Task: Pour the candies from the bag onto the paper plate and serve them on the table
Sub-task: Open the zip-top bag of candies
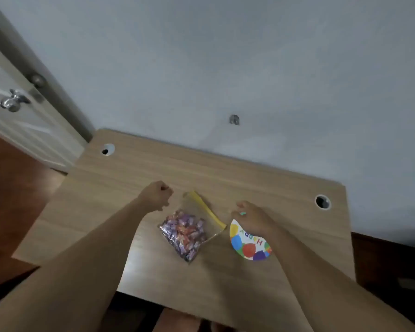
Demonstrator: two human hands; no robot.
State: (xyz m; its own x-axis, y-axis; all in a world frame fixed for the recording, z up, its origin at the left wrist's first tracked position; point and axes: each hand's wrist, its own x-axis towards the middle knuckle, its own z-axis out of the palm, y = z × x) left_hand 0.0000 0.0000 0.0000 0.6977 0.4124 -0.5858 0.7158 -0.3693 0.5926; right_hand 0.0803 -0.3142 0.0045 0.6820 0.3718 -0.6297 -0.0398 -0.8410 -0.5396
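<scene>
A clear zip bag (189, 226) with a yellow seal strip lies flat in the middle of the wooden table (261, 188), full of purple and orange wrapped candies. To its right lies a round paper plate (248, 245) printed with coloured balloons and letters. My left hand (157, 195) is curled into a fist just left of the bag's yellow strip, a small gap between them, holding nothing I can see. My right hand (249, 214) hovers over the plate's far edge, fingers loosely apart and bent, right of the strip's lower end.
The table has a cable hole at the far left (107, 149) and another at the far right (322, 202). A pale wall runs behind it. A white door with a metal handle (13, 100) stands at the left.
</scene>
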